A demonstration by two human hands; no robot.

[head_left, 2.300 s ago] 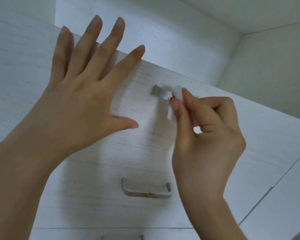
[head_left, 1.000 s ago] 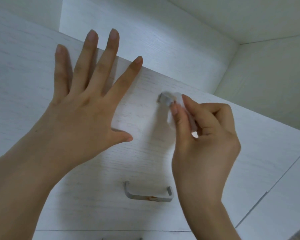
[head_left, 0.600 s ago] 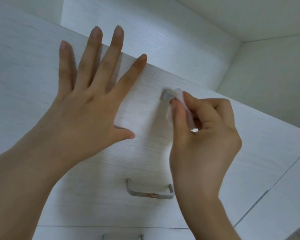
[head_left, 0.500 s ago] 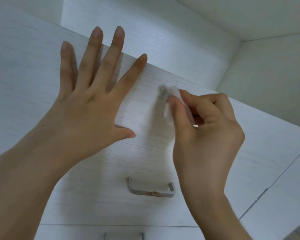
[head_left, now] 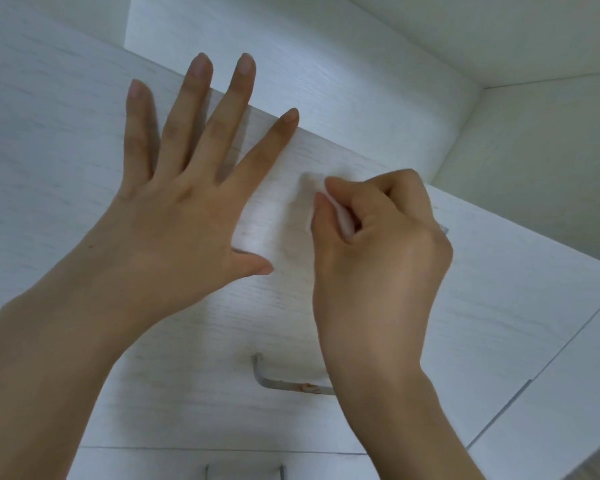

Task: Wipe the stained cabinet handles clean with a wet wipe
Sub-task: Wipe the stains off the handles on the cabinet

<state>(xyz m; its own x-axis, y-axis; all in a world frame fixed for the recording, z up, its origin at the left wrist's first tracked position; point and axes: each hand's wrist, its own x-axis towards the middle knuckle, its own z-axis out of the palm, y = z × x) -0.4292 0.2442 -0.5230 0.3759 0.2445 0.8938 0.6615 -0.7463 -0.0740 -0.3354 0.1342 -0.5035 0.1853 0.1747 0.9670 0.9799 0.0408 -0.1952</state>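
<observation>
So over on the left side the left hand (head_left: 187, 216) is spread flat, fingers straight and fanned toward 12 o'clock, pressed against the white drawer front (head_left: 499, 289), I'd guess to steady it. Moving right, the right hand (head_left: 378, 244) has thumb and fingers curled, pinching a folded wet wipe (head_left: 343, 220) right where the top handle (head_left: 444, 230) sits; the hand and wipe hide most of it, only a sliver of its right end peeks out at about 3 o'clock of the knuckles. That handle seems to run roughly 10 to 4 o'clock, so the rubbing has to go along that line, and the right hand is clearly the one on it. Down at 6 o'clock from the wipe, the second handle (head_left: 281, 382) lies left-right with a reddish stain visible on it, not yet wiped by the look of it. A third handle (head_left: 245, 471) peeks in at the bottom edge.
</observation>
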